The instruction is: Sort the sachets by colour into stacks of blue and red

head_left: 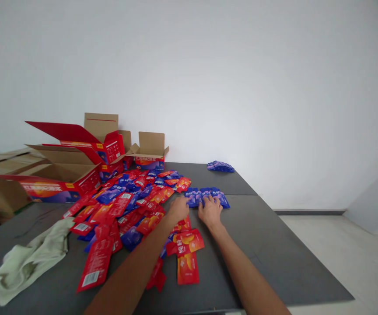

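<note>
My left hand (pixel 178 208) and right hand (pixel 210 209) lie flat, fingers spread, pressing the row of blue packets (pixel 208 196); red packets (pixel 133 210) heaped just left.

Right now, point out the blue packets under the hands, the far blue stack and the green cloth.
blue packets (pixel 221 197), head view, right end of row.
far blue stack (pixel 220 166), head view, top middle.
green cloth (pixel 28 262), head view, crumpled middle.

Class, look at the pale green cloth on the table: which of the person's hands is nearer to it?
Left. The left hand lies closer to the cloth; the right hand is farther right, on the blue packets.
</note>
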Motion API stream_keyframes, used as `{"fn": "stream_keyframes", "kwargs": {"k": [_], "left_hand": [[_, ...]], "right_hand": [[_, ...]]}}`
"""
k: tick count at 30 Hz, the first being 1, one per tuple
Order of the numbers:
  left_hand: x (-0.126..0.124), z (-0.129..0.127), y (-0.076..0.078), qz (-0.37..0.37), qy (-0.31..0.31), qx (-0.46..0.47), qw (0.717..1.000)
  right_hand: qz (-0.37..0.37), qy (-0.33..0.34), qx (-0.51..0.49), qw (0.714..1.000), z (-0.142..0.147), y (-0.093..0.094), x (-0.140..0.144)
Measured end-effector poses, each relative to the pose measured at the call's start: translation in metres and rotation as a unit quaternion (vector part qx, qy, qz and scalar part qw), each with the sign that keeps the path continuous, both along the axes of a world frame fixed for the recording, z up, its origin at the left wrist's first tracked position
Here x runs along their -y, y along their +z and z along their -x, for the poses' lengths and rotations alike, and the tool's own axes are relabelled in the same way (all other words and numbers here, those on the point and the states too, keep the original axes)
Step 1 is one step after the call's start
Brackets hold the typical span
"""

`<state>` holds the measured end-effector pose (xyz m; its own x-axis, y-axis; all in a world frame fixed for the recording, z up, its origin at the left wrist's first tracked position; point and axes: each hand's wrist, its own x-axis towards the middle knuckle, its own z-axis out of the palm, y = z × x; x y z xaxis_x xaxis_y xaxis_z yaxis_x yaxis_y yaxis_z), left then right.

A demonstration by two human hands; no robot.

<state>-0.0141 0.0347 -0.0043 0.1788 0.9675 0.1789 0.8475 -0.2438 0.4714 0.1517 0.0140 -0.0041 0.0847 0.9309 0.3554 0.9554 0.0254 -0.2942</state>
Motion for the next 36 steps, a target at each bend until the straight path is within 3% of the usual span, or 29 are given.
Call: {"fn": "stream_keyframes", "kwargs": {"k": [6,13,17,21,28,36], "left_hand": [[0.013,0.042,0.009,-0.066,0.063,0.024,0.996],[0.037,0.091,0.025,-0.173,0.239,-0.088,0.951],[0.045,0.104,0.020,-0.145,0.332,-0.123,0.924],[0.045,0.114,0.018,-0.112,0.325,-0.115,0.932],[0.041,0.125,0.021,-0.122,0.319,-0.090,0.936],[0.042,0.110,0.027,-0.189,0.292,-0.082,0.934]], "right_hand": [[0.013,0.071,-0.009,0.997,0.038,0.005,0.010],[0.062,0.127,-0.016,0.990,0.066,0.003,0.017],[0.088,0.144,-0.013,0.986,0.077,0.000,0.025],[0.089,0.152,-0.013,0.984,0.083,-0.002,0.029],[0.092,0.149,-0.022,0.984,0.086,-0.004,0.029],[0.050,0.166,-0.023,0.985,0.084,-0.003,0.024]]}}
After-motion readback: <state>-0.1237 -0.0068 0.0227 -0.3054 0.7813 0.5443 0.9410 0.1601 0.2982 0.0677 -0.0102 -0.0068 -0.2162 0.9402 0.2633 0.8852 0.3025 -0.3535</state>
